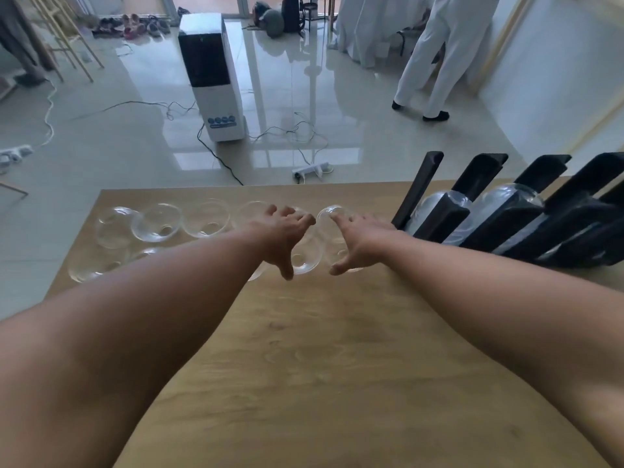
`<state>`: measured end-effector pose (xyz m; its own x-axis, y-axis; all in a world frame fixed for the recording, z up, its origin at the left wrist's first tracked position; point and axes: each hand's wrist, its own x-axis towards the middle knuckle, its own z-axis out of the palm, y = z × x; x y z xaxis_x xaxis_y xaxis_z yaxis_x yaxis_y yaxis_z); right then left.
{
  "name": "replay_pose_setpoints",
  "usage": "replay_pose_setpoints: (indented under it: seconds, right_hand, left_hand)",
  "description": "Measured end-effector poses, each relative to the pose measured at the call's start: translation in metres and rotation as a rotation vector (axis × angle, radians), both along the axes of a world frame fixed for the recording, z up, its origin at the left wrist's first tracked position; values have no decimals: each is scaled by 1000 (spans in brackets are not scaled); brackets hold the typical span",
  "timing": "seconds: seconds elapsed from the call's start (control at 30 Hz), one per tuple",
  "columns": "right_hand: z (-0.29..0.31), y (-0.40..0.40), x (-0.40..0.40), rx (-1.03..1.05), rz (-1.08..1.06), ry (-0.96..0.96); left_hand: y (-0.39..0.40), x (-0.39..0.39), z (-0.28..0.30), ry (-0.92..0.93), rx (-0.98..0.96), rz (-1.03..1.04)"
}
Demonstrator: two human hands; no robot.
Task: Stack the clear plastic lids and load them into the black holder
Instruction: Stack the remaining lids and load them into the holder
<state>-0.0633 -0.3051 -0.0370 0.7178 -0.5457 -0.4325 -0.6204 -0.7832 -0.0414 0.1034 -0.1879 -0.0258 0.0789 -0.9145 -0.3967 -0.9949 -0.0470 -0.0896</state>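
Several clear dome lids (157, 221) lie in two rows along the far left part of the wooden table (304, 349). My left hand (283, 236) hovers over one lid (305, 256) with fingers spread, thumb down beside it. My right hand (358, 236) reaches over the neighbouring lid (329, 216), fingers apart, partly hiding it. I cannot tell whether either hand touches a lid. The black holder (526, 224) stands at the far right, with stacks of clear lids (506, 194) in two of its slanted channels.
A white and black floor appliance (216, 79) stands beyond the table, with cables and a power strip (310, 170) on the tiled floor. A person in white trousers (439, 55) stands at the back right. The table's far edge runs just behind the lids.
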Motion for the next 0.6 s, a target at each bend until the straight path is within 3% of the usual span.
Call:
replay_pose_setpoints:
  seconds: [0.17, 0.43, 0.6]
  right_hand:
    - [-4, -1, 3, -57, 47, 20]
    - [5, 17, -11, -19, -26, -73]
    - [15, 49, -43, 121, -235, -322]
  left_hand:
    - [-4, -6, -13, 62, 69, 40]
    - [10, -22, -14, 73, -104, -7]
    - [60, -33, -2, 349, -318, 145]
